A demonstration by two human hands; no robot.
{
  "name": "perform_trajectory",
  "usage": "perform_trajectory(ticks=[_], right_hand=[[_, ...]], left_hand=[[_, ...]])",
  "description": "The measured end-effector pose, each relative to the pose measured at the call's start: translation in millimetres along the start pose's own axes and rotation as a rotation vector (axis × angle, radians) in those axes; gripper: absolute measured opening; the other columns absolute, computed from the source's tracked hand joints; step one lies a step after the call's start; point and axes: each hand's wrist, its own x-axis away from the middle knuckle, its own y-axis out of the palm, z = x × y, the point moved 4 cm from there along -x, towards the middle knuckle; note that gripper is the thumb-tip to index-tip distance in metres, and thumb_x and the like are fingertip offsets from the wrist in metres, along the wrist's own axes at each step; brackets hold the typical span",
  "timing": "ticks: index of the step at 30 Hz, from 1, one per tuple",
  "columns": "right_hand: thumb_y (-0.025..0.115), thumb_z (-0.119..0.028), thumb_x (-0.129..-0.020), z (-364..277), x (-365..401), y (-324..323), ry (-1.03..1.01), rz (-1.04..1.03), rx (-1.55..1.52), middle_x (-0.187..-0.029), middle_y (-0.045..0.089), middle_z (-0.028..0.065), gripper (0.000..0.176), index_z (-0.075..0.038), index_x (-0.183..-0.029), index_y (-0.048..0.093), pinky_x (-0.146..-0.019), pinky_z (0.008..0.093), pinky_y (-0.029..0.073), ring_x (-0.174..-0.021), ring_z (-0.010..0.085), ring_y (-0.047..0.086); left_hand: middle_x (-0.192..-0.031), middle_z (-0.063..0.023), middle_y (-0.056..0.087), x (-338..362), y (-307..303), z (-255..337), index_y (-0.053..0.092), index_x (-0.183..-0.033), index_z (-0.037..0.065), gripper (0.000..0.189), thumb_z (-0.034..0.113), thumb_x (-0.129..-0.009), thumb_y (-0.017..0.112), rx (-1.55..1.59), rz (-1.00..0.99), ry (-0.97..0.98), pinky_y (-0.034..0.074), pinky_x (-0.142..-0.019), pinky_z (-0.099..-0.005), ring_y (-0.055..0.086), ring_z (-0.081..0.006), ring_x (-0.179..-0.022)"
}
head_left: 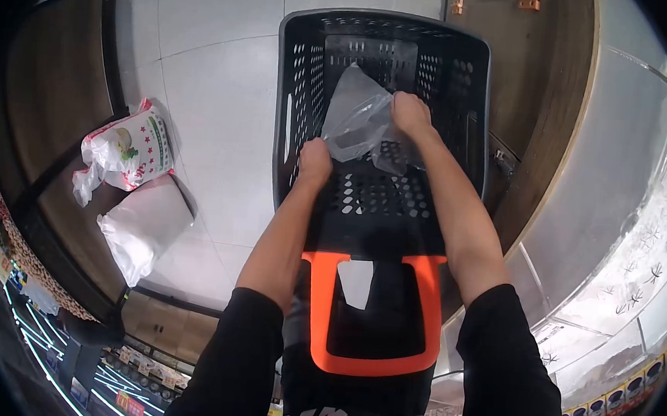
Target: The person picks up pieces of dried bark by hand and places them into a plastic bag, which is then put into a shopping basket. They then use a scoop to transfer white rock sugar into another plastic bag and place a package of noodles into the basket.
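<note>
A clear plastic bag with whitish contents (355,101) lies inside a black perforated basket (388,20). My left hand (316,162) is closed at the bag's lower left edge, near the basket's left wall; what its fingers pinch is too small to tell. My right hand (411,113) is closed on the bag's loose plastic at the upper right. Some crumpled film hangs below, between my hands. An orange handle (373,365) is at the basket's near end, below my forearms.
On the left lie a white bag with red and green print (140,148) and a plain whitish bag (151,222). Dark wooden panels (64,73) stand beyond them. A dark board and pale, marked surfaces (624,251) border the right side. Grey floor tiles (216,122) show left of the basket.
</note>
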Motion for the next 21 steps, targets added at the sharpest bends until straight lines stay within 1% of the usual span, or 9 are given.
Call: perform_trajectory(ticks=[5,7,11,12,13,15,17,19,21], right_hand=[[0.053,-0.017,-0.091,6,-5,12,0.05,-0.018,-0.07,-0.111,0.069,0.0247,0.028,-0.001,-0.105,0.071,-0.092,0.0485,0.053,-0.107,0.0409,0.066],[0.052,-0.022,-0.093,7,0,12,0.064,0.02,-0.172,-0.111,0.069,0.0252,0.031,-0.001,-0.107,0.07,-0.094,0.0502,0.051,-0.107,0.0426,0.065],[0.053,-0.029,-0.095,0,37,-2,0.018,0.033,-0.22,-0.107,0.069,0.0261,0.033,-0.002,-0.105,0.07,-0.093,0.0524,0.05,-0.105,0.0446,0.065],[0.053,-0.031,-0.096,-1,49,0,0.028,0.015,-0.273,-0.105,0.069,0.0265,0.034,-0.003,-0.103,0.069,-0.092,0.0528,0.05,-0.103,0.0451,0.065],[0.053,-0.033,-0.096,-4,62,2,0.034,-0.002,-0.326,-0.103,0.069,0.027,0.034,-0.003,-0.101,0.069,-0.091,0.0531,0.05,-0.102,0.0456,0.065],[0.054,-0.033,-0.096,-9,94,5,-0.003,-0.005,-0.349,-0.1,0.069,0.0274,0.033,-0.004,-0.1,0.069,-0.087,0.0536,0.051,-0.098,0.0464,0.065],[0.054,-0.033,-0.095,-20,138,-6,-0.066,-0.017,-0.325,-0.098,0.069,0.0272,0.033,-0.003,-0.1,0.068,-0.085,0.0542,0.052,-0.095,0.0469,0.066],[0.055,-0.032,-0.095,-24,177,-3,-0.108,-0.016,-0.302,-0.096,0.07,0.0272,0.033,-0.002,-0.098,0.067,-0.083,0.0548,0.052,-0.092,0.0467,0.067],[0.055,-0.032,-0.095,-33,225,-21,-0.126,-0.075,-0.296,-0.094,0.069,0.0275,0.033,-0.001,-0.097,0.066,-0.083,0.0551,0.052,-0.092,0.0463,0.067]], left_hand=[[-0.103,-0.0313,0.068,-13,6,-1,0.071,-0.096,-0.006,0.016,-0.002,-0.087,0.059,-0.022,-0.014,-0.036,0.056,-0.087,-0.0494,0.067,-0.0455,-0.102],[-0.105,-0.0319,0.067,-7,-2,4,0.07,-0.096,-0.007,0.016,-0.003,-0.087,0.057,0.017,-0.023,-0.061,0.056,-0.086,-0.0493,0.067,-0.0454,-0.103],[-0.1,-0.0307,0.069,-7,16,-10,0.069,-0.097,-0.007,0.016,0.0,-0.089,0.056,0.014,-0.04,0.019,0.055,-0.086,-0.0504,0.068,-0.045,-0.097],[-0.094,-0.03,0.069,2,13,-6,0.069,-0.098,-0.006,0.018,0.007,-0.091,0.058,0.02,-0.055,0.062,0.055,-0.085,-0.0515,0.068,-0.0456,-0.094],[-0.094,-0.03,0.069,15,10,-3,0.069,-0.098,-0.006,0.018,0.007,-0.091,0.058,0.018,-0.042,0.069,0.055,-0.085,-0.0515,0.068,-0.0456,-0.094],[-0.06,-0.021,0.066,50,1,13,0.066,-0.076,-0.008,0.038,0.021,-0.098,0.056,0.033,0.1,0.298,0.058,-0.067,-0.0444,0.071,-0.035,-0.061],[-0.06,-0.0186,0.066,85,1,20,0.067,-0.077,-0.006,0.041,0.023,-0.101,0.052,0.074,0.027,0.401,0.057,-0.064,-0.0428,0.07,-0.0316,-0.056],[-0.086,-0.0289,0.069,130,-16,33,0.071,-0.087,-0.001,0.034,0.03,-0.095,0.058,0.11,-0.174,0.336,0.054,-0.084,-0.0515,0.068,-0.0456,-0.089],[-0.083,-0.0278,0.068,186,-42,49,0.071,-0.085,0.0,0.034,0.029,-0.095,0.057,0.094,-0.138,0.42,0.054,-0.081,-0.0525,0.067,-0.0462,-0.085]])
